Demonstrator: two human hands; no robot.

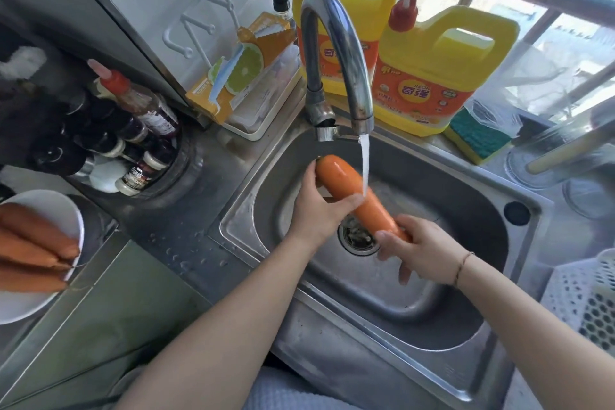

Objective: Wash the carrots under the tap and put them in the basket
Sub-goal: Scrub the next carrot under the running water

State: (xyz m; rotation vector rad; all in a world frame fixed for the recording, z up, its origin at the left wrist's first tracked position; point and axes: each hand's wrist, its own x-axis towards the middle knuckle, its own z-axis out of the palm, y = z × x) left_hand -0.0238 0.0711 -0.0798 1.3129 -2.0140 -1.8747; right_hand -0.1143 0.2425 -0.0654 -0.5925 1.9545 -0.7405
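Head view: you gripped the carrot (357, 196) in both hands over the sink (519, 243), left hand (319, 210) at its thick end, right hand (419, 248) at its tip. Long axis slanted toward the basket (585, 296) at the worktop's right edge; right hand nearer.

Two yellow detergent jugs (432, 76) stand beside a sponge (477, 140).

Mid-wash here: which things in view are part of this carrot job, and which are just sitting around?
Part of the job:
- carrot, gripped by left hand and right hand
- tap, running
- sink
- plate of carrots
- white basket

Just lying about:
- yellow detergent jugs
- sponge
- spray bottle
- sauce bottles
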